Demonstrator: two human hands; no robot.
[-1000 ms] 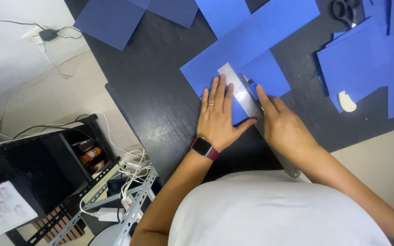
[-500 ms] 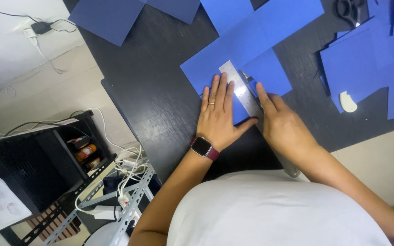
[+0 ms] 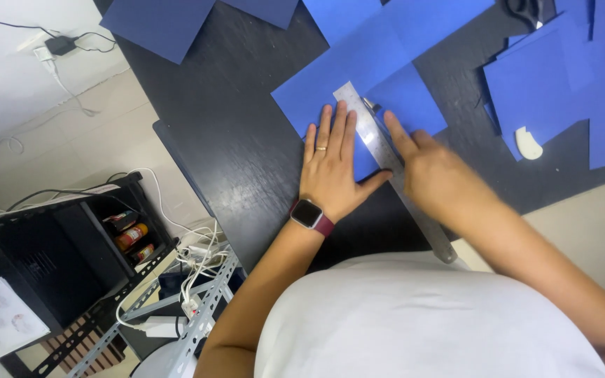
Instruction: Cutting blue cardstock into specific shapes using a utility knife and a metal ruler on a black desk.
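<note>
Left hand (image 3: 334, 171) flat, open, on metal ruler (image 3: 386, 164) and blue paper (image 3: 358, 77); right hand (image 3: 434, 175) blurred, grip unclear; black bench (image 3: 232, 133), tiled floor (image 3: 85, 147).

The right hand (image 3: 437, 175) is motion-blurred; scissors (image 3: 524, 10) are cut off at the top edge; a thin tool (image 3: 371, 106) beside the ruler (image 3: 393, 175) is perhaps a pen.

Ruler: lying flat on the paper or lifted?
Flat: the ruler lies across the blue paper, pressed by the left hand.
</note>
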